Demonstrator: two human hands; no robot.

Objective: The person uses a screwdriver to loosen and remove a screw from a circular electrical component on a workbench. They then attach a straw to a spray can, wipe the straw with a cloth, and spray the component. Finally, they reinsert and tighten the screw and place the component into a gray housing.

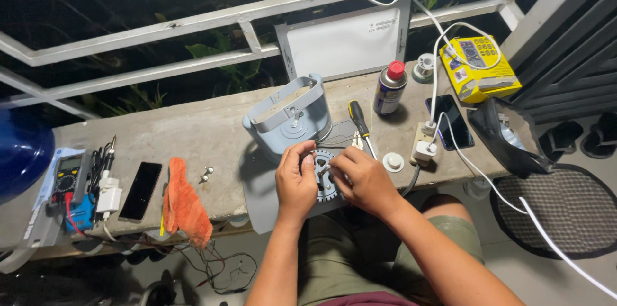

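While both hands meet at the near edge of the concrete ledge (212,132), the left hand (295,180) curls closed around the round toothed metal part (326,185), and the right hand (361,180) pinches something small at its centre; can't tell what. Best done steady: left hand bracing the part flat, right fingertips working lightly. Just behind: grey housing (289,116), screwdriver (360,125). Further back right: spray can (390,87). Left end: orange rag (183,203), phone (141,189), multimeter (67,177).

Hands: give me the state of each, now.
Left hand: fingers closed on the rim of the round metal part.
Right hand: fingertips pinched at the same part; anything held is hidden.
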